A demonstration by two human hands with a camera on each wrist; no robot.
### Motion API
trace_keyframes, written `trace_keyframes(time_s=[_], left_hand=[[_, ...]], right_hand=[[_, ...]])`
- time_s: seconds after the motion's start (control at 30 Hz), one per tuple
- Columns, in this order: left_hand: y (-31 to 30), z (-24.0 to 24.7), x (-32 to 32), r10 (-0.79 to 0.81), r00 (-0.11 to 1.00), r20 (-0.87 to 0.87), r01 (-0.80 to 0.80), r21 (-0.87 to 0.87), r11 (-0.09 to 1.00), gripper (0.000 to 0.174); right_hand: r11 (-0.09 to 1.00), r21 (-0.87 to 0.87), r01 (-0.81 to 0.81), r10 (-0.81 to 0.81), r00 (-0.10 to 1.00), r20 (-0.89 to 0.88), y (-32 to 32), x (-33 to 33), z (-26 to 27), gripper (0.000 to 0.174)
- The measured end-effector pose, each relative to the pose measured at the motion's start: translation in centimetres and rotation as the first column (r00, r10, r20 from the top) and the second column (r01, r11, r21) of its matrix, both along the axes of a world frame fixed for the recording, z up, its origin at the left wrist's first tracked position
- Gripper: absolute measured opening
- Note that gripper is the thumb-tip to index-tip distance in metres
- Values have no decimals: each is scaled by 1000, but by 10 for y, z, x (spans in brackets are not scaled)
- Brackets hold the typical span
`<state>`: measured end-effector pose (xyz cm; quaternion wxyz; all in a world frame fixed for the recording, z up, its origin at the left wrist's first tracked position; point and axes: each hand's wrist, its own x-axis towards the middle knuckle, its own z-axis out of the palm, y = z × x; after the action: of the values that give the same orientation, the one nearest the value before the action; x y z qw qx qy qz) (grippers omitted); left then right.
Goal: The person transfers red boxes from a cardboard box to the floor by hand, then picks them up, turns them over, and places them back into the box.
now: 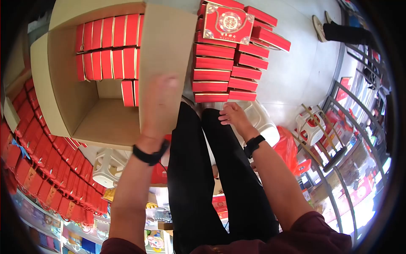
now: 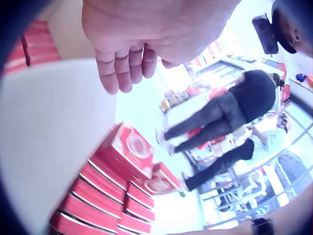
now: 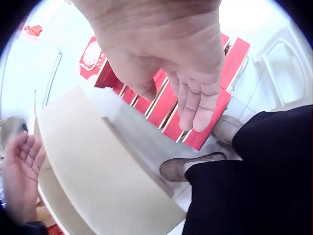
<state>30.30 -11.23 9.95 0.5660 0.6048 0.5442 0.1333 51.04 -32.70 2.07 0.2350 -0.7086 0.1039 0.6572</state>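
Observation:
My left hand (image 1: 157, 101), blurred in the head view, is over the raised flap (image 1: 165, 38) of a large cardboard box (image 1: 114, 120). Its fingers look loosely bent and hold nothing in the left wrist view. Inside the box, red gift boxes (image 1: 109, 34) stand in rows, with bare cardboard below them. To the right of the flap, more red gift boxes (image 1: 213, 75) are stacked in two columns. A patterned gift box with a cord handle (image 1: 228, 23) lies on top. My right hand (image 1: 234, 115), also holding nothing, hovers near my knee, just below the stack, fingers relaxed.
White plastic stools (image 1: 263, 122) stand right of my legs and at lower left (image 1: 108, 168). Rows of red bags (image 1: 55, 165) line the left side. A red plastic bag (image 1: 287, 146) and metal railings (image 1: 334, 192) are at right. Other people (image 2: 230, 110) stand beyond the stack.

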Motion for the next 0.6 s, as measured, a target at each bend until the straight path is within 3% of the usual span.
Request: trace_keyframes(time_s=[0.03, 0.07, 0.13, 0.2, 0.3, 0.4, 0.6], left_hand=[[-19, -13, 21, -149, 989, -23, 151, 89, 985, 29], [-43, -42, 34, -156, 986, 66, 159, -42, 986, 34], [-93, -110, 48, -77, 997, -23, 70, -215, 974, 41], [-124, -187, 42, -82, 967, -242, 0, -319, 948, 57], [-126, -215, 36, -91, 926, -367, -232, -742, 629, 79], [-143, -244, 36, 18, 925, -380, -335, -793, 509, 88], [-166, -284, 41, 197, 919, -341, -392, -837, 383, 74]], right_hand=[[1000, -28, 3, -3, 1000, 11, -14, 6, -8, 44], [998, -55, 6, -5, 1000, 22, -26, 12, -16, 45], [995, -93, 26, -23, 999, 38, -43, 21, -25, 47], [992, -115, 56, -51, 998, 46, -56, 29, -34, 52], [992, -104, 69, -62, 996, 70, -70, 29, -57, 61], [995, -95, 36, -28, 996, 87, -72, 25, -84, 67], [988, -86, 124, -124, 992, 10, -80, 14, -104, 68]])
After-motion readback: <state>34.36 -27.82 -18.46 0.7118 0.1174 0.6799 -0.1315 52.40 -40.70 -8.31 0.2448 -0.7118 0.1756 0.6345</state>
